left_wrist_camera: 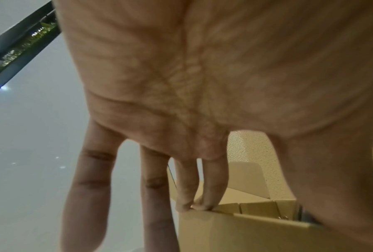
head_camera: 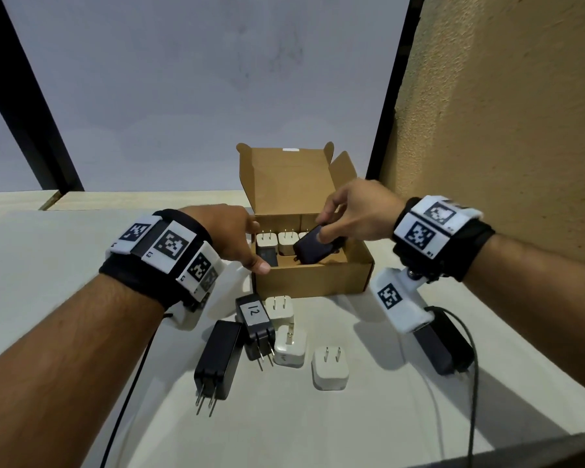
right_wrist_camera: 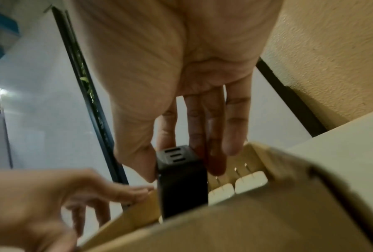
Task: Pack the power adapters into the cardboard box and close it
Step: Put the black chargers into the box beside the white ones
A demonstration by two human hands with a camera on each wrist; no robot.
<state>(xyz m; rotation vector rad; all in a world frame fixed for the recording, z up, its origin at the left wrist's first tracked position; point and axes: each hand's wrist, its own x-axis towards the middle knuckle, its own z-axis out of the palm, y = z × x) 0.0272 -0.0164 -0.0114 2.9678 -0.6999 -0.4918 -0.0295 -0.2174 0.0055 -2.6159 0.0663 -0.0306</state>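
Note:
The open cardboard box (head_camera: pixel 314 282) stands mid-table with its lid (head_camera: pixel 291 180) upright. White adapters (head_camera: pixel 286 241) line its back row, prongs up, and a black one (head_camera: pixel 267 258) lies at its front left. My right hand (head_camera: pixel 323 228) pinches a black adapter (head_camera: pixel 314 249), tilted, just above the box's middle; in the right wrist view thumb and fingers clamp its sides (right_wrist_camera: pixel 181 184) beside the white adapters (right_wrist_camera: pixel 250 182). My left hand (head_camera: pixel 247 246) rests at the box's front-left corner, two fingertips (left_wrist_camera: pixel 187 202) on the rim and the thumb on the front wall.
Loose adapters lie in front of the box: a long black one (head_camera: pixel 218 359), a black one labelled 12 (head_camera: pixel 254 319), and three white ones (head_camera: pixel 279 307) (head_camera: pixel 291 346) (head_camera: pixel 330 368). A black power brick with a cable (head_camera: pixel 443 346) lies right. A tan textured wall (head_camera: pixel 504 130) rises close on the right.

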